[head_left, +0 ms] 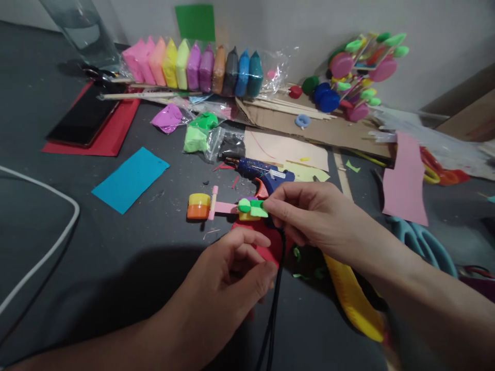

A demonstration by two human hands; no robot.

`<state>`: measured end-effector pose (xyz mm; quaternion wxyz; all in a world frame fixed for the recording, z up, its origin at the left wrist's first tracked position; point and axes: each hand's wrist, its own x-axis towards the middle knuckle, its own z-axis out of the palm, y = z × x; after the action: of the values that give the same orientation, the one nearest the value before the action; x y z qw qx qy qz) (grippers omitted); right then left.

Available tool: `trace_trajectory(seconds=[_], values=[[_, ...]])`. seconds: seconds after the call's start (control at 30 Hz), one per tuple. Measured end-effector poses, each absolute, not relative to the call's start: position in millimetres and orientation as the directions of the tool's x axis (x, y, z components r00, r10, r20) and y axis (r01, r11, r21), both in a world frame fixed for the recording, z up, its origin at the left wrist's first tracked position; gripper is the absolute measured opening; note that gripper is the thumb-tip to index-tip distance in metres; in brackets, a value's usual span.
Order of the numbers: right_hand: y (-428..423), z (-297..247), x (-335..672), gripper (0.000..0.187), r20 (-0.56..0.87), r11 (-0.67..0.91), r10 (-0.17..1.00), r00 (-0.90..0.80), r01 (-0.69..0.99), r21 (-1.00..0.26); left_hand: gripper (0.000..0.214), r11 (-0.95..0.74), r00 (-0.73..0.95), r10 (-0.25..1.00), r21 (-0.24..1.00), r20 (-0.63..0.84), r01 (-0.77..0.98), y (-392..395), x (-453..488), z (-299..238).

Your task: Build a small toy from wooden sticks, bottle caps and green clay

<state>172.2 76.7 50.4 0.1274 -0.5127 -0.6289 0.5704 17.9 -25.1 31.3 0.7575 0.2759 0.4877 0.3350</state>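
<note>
My right hand (323, 214) pinches a small two-tone green piece (259, 208) between thumb and forefinger. The piece is at the right end of a small craft model on the dark table. That model has a pink strip (225, 207), a yellow-and-orange wheel-like roll (198, 206) at its left end and a thin upright pink-and-cream stick (213, 202). Below it my left hand (228, 273) hovers with loosely curled fingers, the thumb apart from the forefinger and nothing visible between them. A blue glue gun (266, 172) with an orange trigger lies just behind the model, partly hidden by my right hand.
Bags of coloured clay (195, 67) line the wall. A blue paper sheet (130, 179) and a phone (83, 113) lie left. Teal-handled scissors (421, 245) and a yellow-handled tool (353, 293) are right. A black cord (275, 304) runs between my hands; finished colourful models (363, 72) stand behind.
</note>
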Motion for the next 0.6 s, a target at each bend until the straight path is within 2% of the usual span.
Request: trace_trajectory(seconds=[0.2,0.3,0.47,0.6], values=[[75.0,49.8,173.3,0.028,-0.373,-0.085,0.817,-0.440,0.548,-0.832,0.023,0.620,0.302,0.778,0.749,-0.550,-0.234,-27.2,17.1,30.6],[73.2,51.9,173.3,0.025,-0.302,0.000,0.849,-0.433,0.571,-0.821,0.023,0.622,0.301,0.777,0.748,-0.553,-0.232,-26.9,16.9,31.6],[68.0,53.1,175.5,0.011,-0.032,0.302,0.882,-0.469,0.619,-0.725,0.024,0.622,0.304,0.778,0.745,-0.550,-0.241,-27.8,16.3,32.5],[64.8,49.4,176.7,0.008,0.227,0.619,0.767,-0.600,0.601,-0.505,0.021,0.614,0.294,0.784,0.754,-0.547,-0.234,-27.7,16.7,31.6]])
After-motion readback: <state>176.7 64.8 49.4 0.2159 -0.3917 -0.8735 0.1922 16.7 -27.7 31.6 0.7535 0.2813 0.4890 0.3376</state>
